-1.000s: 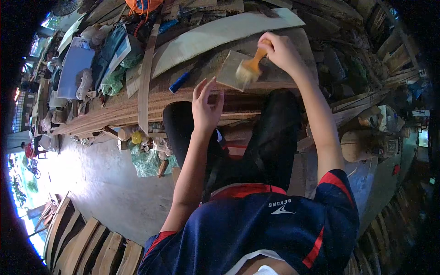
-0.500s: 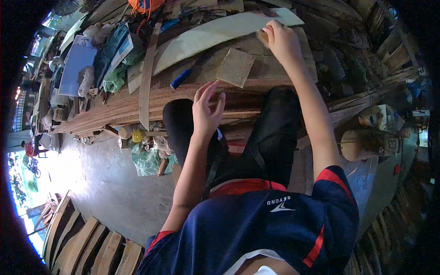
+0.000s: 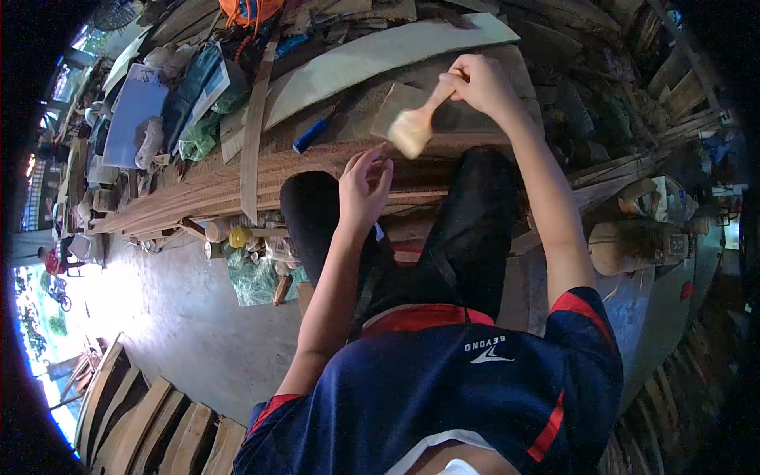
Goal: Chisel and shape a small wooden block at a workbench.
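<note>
My right hand [image 3: 484,85] grips a wooden-handled brush [image 3: 413,129], its pale bristles blurred over a small square board [image 3: 392,101]. My left hand [image 3: 364,192] is open with fingers loosely bent, its fingertips at the near edge of the wood below that board; whether they touch it I cannot tell. A blue cylindrical object [image 3: 310,134] lies left of the board. A long pale curved plank [image 3: 356,65] lies behind, on the wood pile.
Plastic bags [image 3: 198,141], a light blue sheet [image 3: 129,125] and a crossing wooden strip [image 3: 252,166] lie left. My black-trousered legs are against stacked planks [image 3: 162,204]. Wooden logs [image 3: 633,247] are at right; curved boards [image 3: 142,423] stand at lower left.
Over the last half second the brush has swung down and left over the square board, after being raised to the upper right. My left hand has shifted slightly right.
</note>
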### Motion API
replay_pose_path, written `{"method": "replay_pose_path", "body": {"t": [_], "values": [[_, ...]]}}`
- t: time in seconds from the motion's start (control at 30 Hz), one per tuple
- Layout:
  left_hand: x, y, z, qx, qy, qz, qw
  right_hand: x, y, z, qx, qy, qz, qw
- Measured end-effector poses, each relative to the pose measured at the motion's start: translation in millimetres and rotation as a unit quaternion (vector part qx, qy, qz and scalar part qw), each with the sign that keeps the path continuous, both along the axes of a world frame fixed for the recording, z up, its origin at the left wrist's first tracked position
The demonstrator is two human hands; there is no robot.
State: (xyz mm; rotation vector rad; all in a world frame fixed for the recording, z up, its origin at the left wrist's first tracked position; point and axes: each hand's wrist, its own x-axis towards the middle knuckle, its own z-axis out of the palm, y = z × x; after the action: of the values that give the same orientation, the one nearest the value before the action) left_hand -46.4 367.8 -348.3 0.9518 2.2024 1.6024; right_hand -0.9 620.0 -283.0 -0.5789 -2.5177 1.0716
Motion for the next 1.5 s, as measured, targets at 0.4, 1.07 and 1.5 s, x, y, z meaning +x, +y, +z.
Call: {"method": "replay_pose_path", "body": {"t": [0.4,1.07,1.5], "values": [[-44.6,83.2,-66.1,-0.219,0.375,0.044,0.9,12.7,8.2,-10.3,0.258,0.019,-0.218,0.941],[-23.0,-112.4,-17.6,0.171,-0.454,0.128,0.865,-123.5,-63.5,-115.5,0.045,0.135,0.019,0.99],[-2.9,-111.1,-8.6,0.126,-0.424,0.152,0.884,16.1,95.9,-105.6,0.022,-0.008,-0.249,0.968]]}}
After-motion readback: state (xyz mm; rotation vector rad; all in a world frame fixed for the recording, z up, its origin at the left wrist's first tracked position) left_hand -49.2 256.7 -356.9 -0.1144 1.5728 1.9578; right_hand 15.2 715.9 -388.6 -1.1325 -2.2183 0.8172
